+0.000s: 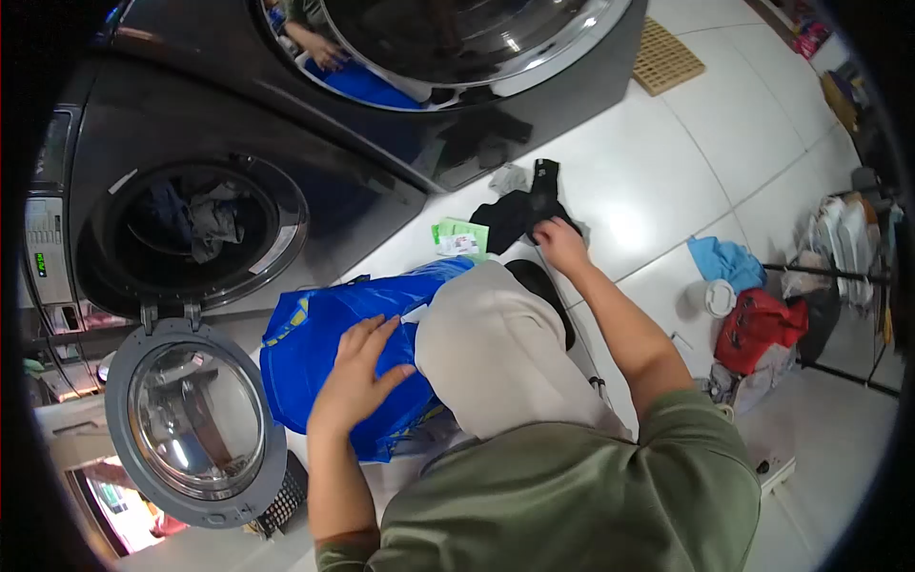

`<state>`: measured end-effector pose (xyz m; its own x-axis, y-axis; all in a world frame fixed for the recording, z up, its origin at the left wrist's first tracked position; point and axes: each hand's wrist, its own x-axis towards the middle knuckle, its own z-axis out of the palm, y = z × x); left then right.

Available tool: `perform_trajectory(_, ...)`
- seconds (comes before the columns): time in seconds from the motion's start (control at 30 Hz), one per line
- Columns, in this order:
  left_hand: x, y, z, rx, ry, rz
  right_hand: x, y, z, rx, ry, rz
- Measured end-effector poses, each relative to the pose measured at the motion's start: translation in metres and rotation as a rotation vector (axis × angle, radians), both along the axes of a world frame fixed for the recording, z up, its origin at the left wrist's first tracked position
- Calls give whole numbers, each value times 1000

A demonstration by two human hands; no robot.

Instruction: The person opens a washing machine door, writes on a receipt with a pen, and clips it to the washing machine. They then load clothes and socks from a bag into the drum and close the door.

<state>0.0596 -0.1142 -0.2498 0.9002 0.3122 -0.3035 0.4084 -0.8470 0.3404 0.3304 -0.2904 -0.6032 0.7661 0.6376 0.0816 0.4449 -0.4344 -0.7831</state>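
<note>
My left hand [359, 375] rests with its fingers spread on a large blue bag [319, 348] beside my knee. On the white floor, my right hand [560, 240] touches a black garment [505, 219]; its fingers are bent down at the cloth, and how firmly they hold it cannot be made out. A small grey cloth [510, 179] lies just beyond the garment. Green and white packets [459, 237] lie between the garment and the bag. At the left, the open washing machine [191, 224] has grey and dark clothes [217, 221] in its drum.
The round machine door [195, 424] hangs open at the lower left. A second machine [448, 48] stands at the top. On the right are a blue cloth [726, 264], a white container [712, 298], a red bag [760, 331] and a rack [829, 275]. A tan grate [665, 57] lies behind.
</note>
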Motion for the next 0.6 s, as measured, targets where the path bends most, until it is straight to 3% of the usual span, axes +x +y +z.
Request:
perform_trajectory(0.03, -4, -8, -3, 11, -45, 61, 0, 37, 17, 0, 89, 45)
perform_trajectory(0.17, -22, -19, -14, -21, -147, 292, -10, 159, -21, -267, 34, 212)
perform_trajectory(0.27, -26, -18, -18, 2, -192, 350, -13, 207, -38, -567, 105, 262)
perform_trajectory(0.37, -24, -7, -26, 24, -268, 352, -15, 228, -90, -736, 180, 503)
perform_trajectory(0.4, -26, 0, -29, 33, -307, 352, -19, 225, -78, -686, 257, 484)
perform_trajectory(0.5, -16, 18, -34, -79, -531, 478, -14, 197, -33, -151, 643, 421)
perform_trajectory(0.6, 9, 32, -36, -424, -749, 696, -7, 140, 87, 290, 1038, 376)
